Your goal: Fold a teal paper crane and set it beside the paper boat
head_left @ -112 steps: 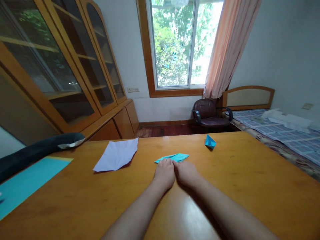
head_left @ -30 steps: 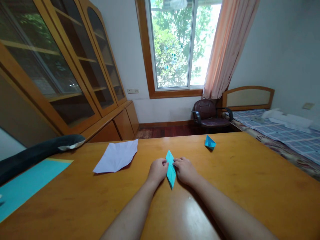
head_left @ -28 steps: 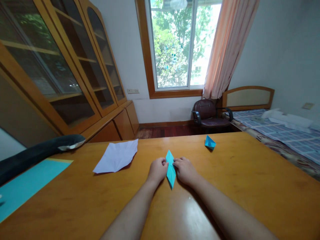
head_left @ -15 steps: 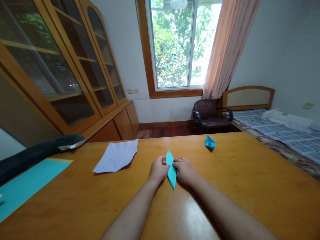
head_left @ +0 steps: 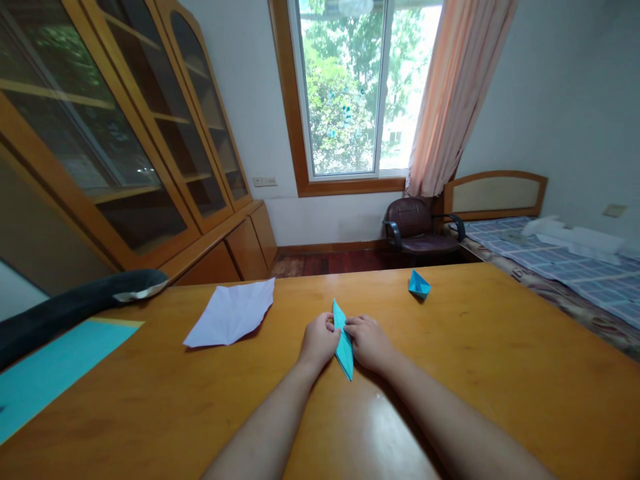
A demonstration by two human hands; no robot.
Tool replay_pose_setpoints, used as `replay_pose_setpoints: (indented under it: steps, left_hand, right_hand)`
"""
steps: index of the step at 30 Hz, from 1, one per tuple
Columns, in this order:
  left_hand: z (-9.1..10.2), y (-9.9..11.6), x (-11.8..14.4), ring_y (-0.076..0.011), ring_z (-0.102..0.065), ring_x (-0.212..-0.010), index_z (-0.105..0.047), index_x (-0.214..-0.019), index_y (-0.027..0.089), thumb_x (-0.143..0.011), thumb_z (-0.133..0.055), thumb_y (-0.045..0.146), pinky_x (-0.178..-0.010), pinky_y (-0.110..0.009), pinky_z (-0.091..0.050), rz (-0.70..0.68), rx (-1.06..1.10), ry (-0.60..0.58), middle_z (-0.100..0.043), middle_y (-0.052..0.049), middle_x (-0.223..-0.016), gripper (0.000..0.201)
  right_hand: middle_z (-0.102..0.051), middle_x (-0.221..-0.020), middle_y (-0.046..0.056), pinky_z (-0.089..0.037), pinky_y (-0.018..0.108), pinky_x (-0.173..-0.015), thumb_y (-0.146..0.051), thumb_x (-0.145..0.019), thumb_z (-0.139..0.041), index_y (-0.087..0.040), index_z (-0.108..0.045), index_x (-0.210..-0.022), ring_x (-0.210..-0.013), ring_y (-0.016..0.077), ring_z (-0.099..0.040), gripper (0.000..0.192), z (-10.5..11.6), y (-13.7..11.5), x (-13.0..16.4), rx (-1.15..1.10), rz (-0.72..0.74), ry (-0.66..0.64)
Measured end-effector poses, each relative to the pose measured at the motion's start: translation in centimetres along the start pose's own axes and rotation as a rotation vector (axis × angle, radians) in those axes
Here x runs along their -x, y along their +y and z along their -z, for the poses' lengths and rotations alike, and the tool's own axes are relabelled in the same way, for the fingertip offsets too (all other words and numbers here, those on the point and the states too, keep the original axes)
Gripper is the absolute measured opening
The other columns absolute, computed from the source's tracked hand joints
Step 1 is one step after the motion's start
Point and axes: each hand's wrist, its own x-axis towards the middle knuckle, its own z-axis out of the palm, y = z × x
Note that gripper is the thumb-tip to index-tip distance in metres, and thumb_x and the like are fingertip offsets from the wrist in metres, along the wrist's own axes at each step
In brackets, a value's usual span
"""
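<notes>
Between my hands is a turquoise folded paper [head_left: 345,348], long and narrow with pointed ends, one tip towards the window and one towards me. My left hand [head_left: 321,337] pinches its left edge, thumb on top and fingers curled. On the other side my right hand [head_left: 369,340] grips the right edge near the middle, its fingertips on the paper; the thumb is hidden. Farther back on the right stands a small blue folded paper boat [head_left: 419,285], touched by neither hand.
A creased white paper sheet [head_left: 233,313] lies left of my hands on the wooden table [head_left: 500,373]. Farther left are a turquoise sheet [head_left: 65,373] and a dark padded object [head_left: 80,300]. Beyond the table stand a brown armchair [head_left: 417,227], a bed [head_left: 550,247] and a glass-fronted cabinet [head_left: 150,120].
The turquoise folded paper has turned slightly and looks narrower, its far tip shifted a little left and its near tip a little right. Both hands keep their hold.
</notes>
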Motion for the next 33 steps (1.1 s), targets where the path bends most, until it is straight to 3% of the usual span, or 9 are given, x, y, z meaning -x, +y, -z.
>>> replay_pose_setpoints:
  steps: [10,33]
  left_hand:
    - [-0.3,-0.7,0.0,-0.0104,-0.057,-0.059,-0.063,-0.105,0.016,-0.071,-0.06,0.01,-0.058,-0.02,-0.041,-0.051,0.06,-0.004,-0.063,0.002,-0.068,0.034]
    - [-0.7,-1.3,-0.3,-0.0102,-0.058,-0.06,-0.063,-0.101,0.016,-0.072,-0.061,0.01,-0.059,-0.02,-0.042,-0.079,0.105,0.01,-0.063,0.002,-0.068,0.03]
  right_hand:
    - [-0.069,-0.103,0.003,-0.035,0.027,-0.084,-0.02,-0.087,-0.046,-0.023,-0.07,-0.086,-0.095,0.019,-0.054,0.025,-0.4,0.4,-0.1,-0.108,-0.04,0.076]
    - [-0.069,-0.107,0.003,-0.035,0.027,-0.084,-0.018,-0.087,-0.045,-0.024,-0.071,-0.093,-0.098,0.0185,-0.054,0.027,-0.4,0.4,-0.2,-0.085,-0.058,0.089]
